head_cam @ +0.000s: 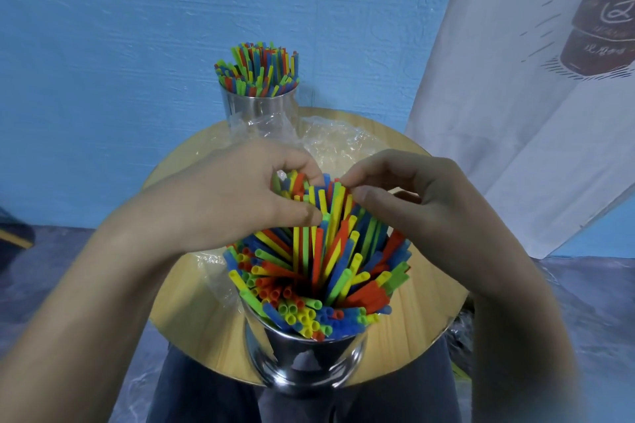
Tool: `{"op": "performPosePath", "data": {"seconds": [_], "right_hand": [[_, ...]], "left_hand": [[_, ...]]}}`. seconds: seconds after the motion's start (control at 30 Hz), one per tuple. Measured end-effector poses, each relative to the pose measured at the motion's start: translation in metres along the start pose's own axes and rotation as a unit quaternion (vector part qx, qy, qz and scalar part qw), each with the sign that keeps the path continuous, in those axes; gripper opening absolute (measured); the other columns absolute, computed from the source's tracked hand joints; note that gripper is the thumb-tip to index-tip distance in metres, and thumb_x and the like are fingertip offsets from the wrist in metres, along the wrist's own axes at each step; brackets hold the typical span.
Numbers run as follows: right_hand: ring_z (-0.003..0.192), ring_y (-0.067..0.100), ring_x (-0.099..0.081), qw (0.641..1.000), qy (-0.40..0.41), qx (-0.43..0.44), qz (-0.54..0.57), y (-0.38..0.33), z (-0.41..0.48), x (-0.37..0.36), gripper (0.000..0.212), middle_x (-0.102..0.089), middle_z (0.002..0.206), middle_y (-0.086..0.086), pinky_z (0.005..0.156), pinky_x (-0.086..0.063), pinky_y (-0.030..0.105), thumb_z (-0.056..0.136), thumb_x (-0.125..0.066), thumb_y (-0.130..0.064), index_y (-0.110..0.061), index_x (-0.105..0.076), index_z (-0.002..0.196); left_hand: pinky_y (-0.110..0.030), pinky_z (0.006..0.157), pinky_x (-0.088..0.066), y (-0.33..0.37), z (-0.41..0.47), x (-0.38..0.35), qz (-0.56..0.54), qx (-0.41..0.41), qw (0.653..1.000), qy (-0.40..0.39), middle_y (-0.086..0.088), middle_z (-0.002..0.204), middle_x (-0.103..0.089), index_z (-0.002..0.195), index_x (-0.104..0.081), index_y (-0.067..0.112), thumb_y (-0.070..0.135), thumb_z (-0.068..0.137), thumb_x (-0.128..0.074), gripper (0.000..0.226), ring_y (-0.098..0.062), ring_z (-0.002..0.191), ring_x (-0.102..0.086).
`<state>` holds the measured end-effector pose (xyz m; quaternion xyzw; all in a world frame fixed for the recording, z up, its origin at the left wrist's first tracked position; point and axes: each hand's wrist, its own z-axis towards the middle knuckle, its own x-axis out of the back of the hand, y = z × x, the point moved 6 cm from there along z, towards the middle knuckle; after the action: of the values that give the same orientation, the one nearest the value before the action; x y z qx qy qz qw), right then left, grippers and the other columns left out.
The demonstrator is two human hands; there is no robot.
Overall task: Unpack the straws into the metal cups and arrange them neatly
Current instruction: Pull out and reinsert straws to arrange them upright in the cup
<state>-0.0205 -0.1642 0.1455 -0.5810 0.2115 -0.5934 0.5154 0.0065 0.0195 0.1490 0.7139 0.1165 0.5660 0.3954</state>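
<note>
Both hands work the straws [319, 271] in the near cup [309, 364]: left hand [233, 196] fingers curl round several tips, right hand [422, 196] fingers pinch one.

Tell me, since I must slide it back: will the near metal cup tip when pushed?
Probably top-heavy: straws fan out well above the near cup rim. It stands at the table edge, so push low. Its polished wall likely slips.
</note>
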Motion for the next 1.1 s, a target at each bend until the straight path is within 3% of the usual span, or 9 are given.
{"op": "performPosePath", "data": {"seconds": [0.13, 0.33, 0.43, 0.57, 0.7, 0.83, 0.93, 1.1], "right_hand": [[0.097, 0.011, -0.071, 1.0, 0.005, -0.003, 0.019, 0.002, -0.002, 0.002, 0.01, -0.074, 0.096, -0.01, 0.077, -0.058, 0.021, 0.098, -0.064, -0.021, -0.025, -0.073, 0.1], [0.093, 0.015, -0.071, 1.0, 0.001, -0.008, 0.011, 0.001, -0.004, 0.003, 0.02, -0.075, 0.093, -0.01, 0.076, -0.06, 0.029, 0.101, -0.062, -0.014, -0.029, -0.075, 0.096], [0.094, 0.014, -0.071, 1.0, 0.006, -0.006, 0.003, 0.001, -0.003, 0.004, 0.019, -0.075, 0.093, -0.01, 0.076, -0.059, 0.027, 0.101, -0.062, -0.015, -0.029, -0.074, 0.096], [0.093, 0.016, -0.071, 1.0, 0.005, -0.008, 0.004, 0.003, -0.002, 0.003, 0.017, -0.075, 0.093, -0.007, 0.075, -0.06, 0.029, 0.101, -0.061, -0.015, -0.025, -0.075, 0.098], [0.093, 0.016, -0.071, 1.0, 0.005, -0.006, 0.007, 0.003, -0.003, 0.003, 0.018, -0.075, 0.093, -0.008, 0.075, -0.06, 0.027, 0.103, -0.061, -0.015, -0.026, -0.074, 0.098], [0.093, 0.016, -0.071, 1.0, 0.005, -0.006, 0.012, 0.004, -0.004, 0.004, 0.016, -0.075, 0.092, -0.007, 0.074, -0.059, 0.027, 0.102, -0.06, -0.016, -0.024, -0.074, 0.098], [0.094, 0.016, -0.072, 1.0, 0.001, -0.003, 0.012, 0.005, -0.003, 0.003, 0.016, -0.076, 0.094, -0.006, 0.075, -0.06, 0.028, 0.102, -0.06, -0.016, -0.023, -0.074, 0.1], [0.094, 0.016, -0.072, 1.0, 0.004, 0.004, 0.016, 0.006, -0.003, 0.002, 0.013, -0.075, 0.094, -0.007, 0.075, -0.06, 0.027, 0.101, -0.06, -0.024, -0.025, -0.073, 0.099]], "left_hand": [[-0.034, 0.072, -0.053, 0.002, -0.001, 0.001, -0.015, -0.004, 1.0, 0.01, 0.014, 0.082, -0.072, 0.089, -0.072, 0.039, 0.044, 0.076, -0.08, 0.016, -0.007, 0.07, -0.065], [-0.032, 0.064, -0.051, 0.003, -0.004, 0.004, -0.032, 0.005, 0.999, 0.034, 0.008, 0.08, -0.072, 0.085, -0.072, 0.033, 0.05, 0.071, -0.079, 0.023, -0.005, 0.063, -0.064], [-0.033, 0.067, -0.052, 0.001, -0.003, 0.004, -0.029, 0.01, 0.999, 0.041, 0.015, 0.082, -0.069, 0.085, -0.071, 0.035, 0.049, 0.072, -0.081, 0.021, -0.008, 0.064, -0.063], [-0.015, 0.064, -0.049, -0.001, -0.001, 0.003, -0.041, -0.001, 0.998, 0.047, 0.02, 0.091, -0.07, 0.09, -0.073, 0.034, 0.045, 0.08, -0.077, 0.015, -0.001, 0.071, -0.064], [-0.023, 0.076, -0.053, 0.0, 0.002, -0.001, -0.054, -0.005, 0.998, 0.031, 0.017, 0.098, -0.074, 0.103, -0.075, 0.039, 0.036, 0.091, -0.07, 0.013, 0.0, 0.082, -0.07], [-0.026, 0.073, -0.06, 0.007, 0.003, -0.002, -0.073, -0.021, 0.997, 0.035, 0.014, 0.091, -0.076, 0.099, -0.079, 0.034, 0.025, 0.094, -0.069, 0.014, -0.007, 0.079, -0.074], [-0.029, 0.08, -0.059, 0.008, 0.003, 0.0, -0.088, -0.027, 0.995, 0.048, 0.011, 0.091, -0.076, 0.096, -0.08, 0.035, 0.026, 0.09, -0.074, 0.012, -0.007, 0.083, -0.074], [-0.012, 0.078, -0.05, 0.009, 0.002, 0.003, -0.128, -0.048, 0.987, 0.086, 0.011, 0.075, -0.071, 0.096, -0.077, 0.029, 0.021, 0.086, -0.079, 0.013, 0.0, 0.079, -0.069]]}}
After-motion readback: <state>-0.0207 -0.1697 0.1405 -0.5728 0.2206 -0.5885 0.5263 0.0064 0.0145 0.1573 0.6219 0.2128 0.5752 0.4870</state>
